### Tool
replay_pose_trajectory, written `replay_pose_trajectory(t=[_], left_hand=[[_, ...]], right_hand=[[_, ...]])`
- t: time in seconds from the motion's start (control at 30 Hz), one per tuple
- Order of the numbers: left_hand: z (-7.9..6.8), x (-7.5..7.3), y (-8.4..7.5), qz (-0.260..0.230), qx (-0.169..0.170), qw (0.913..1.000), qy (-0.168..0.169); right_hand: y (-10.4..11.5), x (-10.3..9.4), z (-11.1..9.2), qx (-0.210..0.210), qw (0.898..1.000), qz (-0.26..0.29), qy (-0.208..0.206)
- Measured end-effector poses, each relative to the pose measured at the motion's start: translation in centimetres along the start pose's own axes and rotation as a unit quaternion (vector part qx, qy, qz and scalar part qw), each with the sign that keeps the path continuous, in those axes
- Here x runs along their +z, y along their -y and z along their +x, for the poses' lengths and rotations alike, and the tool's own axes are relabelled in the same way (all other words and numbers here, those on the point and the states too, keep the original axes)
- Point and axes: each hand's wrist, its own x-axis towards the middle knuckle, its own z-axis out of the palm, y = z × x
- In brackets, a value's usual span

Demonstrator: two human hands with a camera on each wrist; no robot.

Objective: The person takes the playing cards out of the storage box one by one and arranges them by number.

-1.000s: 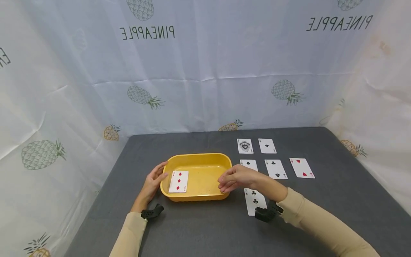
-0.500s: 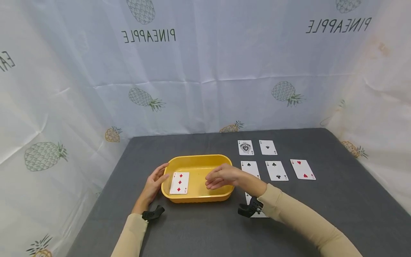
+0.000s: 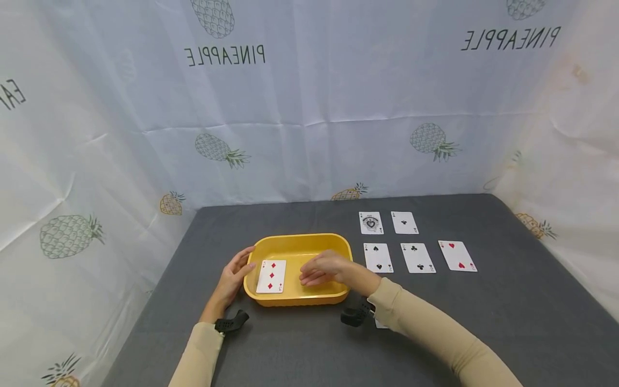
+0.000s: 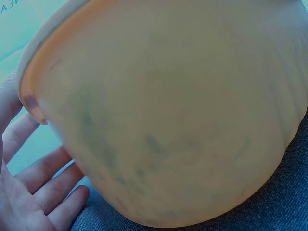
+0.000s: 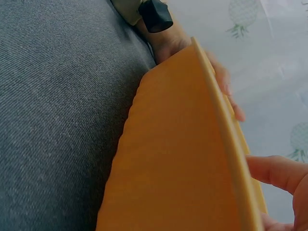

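Note:
A yellow plastic tray (image 3: 303, 237) sits left of centre on the dark grey table. My left hand (image 3: 235, 275) grips its left end, thumb over the rim and fingers along the outer wall; the left wrist view shows these fingers (image 4: 55, 192) spread against that wall. Face up at the tray's left side lies a three of diamonds playing card (image 3: 278, 278). Over the right half of the tray is my right hand (image 3: 325, 267), fingers loosely bent and pointing down and left, with no card showing between them. In the right wrist view its fingers (image 5: 276, 171) reach past the rim.
Right of the tray lie several face-up cards: ace of spades (image 3: 371, 222), ace of clubs (image 3: 404, 222), two of spades (image 3: 379, 258), two of clubs (image 3: 418, 258) and two of hearts (image 3: 458, 256). Another card (image 3: 380, 324) is mostly hidden under my right forearm. A pineapple-print curtain (image 3: 309, 150) hangs behind.
My right hand has moved left from the tray's right rim to over its inside. The forearm now covers most of the lowest card. The left hand keeps its grip; the three of diamonds lies still.

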Motion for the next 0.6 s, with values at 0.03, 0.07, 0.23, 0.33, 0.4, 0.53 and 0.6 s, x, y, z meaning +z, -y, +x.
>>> replay_pose_trajectory(t=[0.03, 0.07, 0.23, 0.33, 0.4, 0.53, 0.6], left_hand=[[0.0, 0.0, 0.0, 0.001, 0.000, 1.0000, 0.000], [0.0, 0.0, 0.0, 0.002, -0.001, 1.0000, 0.000], [0.0, -0.1, 0.0, 0.002, -0.002, 1.0000, 0.001], [0.1, -0.1, 0.1, -0.001, 0.001, 1.0000, 0.003], [0.1, -0.1, 0.1, -0.002, 0.002, 1.0000, 0.003], [0.1, 0.0, 0.1, 0.001, 0.001, 1.0000, 0.003], [0.1, 0.0, 0.1, 0.003, -0.001, 1.0000, 0.001]], right_hand=[[0.0, 0.2, 0.2, 0.004, 1.000, 0.001, -0.003], [0.0, 0.5, 0.4, 0.007, 1.000, 0.001, -0.006], [0.3, 1.6, 1.4, 0.028, 0.999, 0.012, -0.020], [0.1, 1.9, 1.3, 0.004, 1.000, 0.004, -0.012], [0.0, 2.1, 1.2, -0.014, 1.000, -0.002, -0.004], [-0.3, 2.6, 1.3, -0.023, 1.000, 0.008, -0.005], [0.0, 3.2, 1.8, 0.009, 0.999, 0.032, -0.036]])
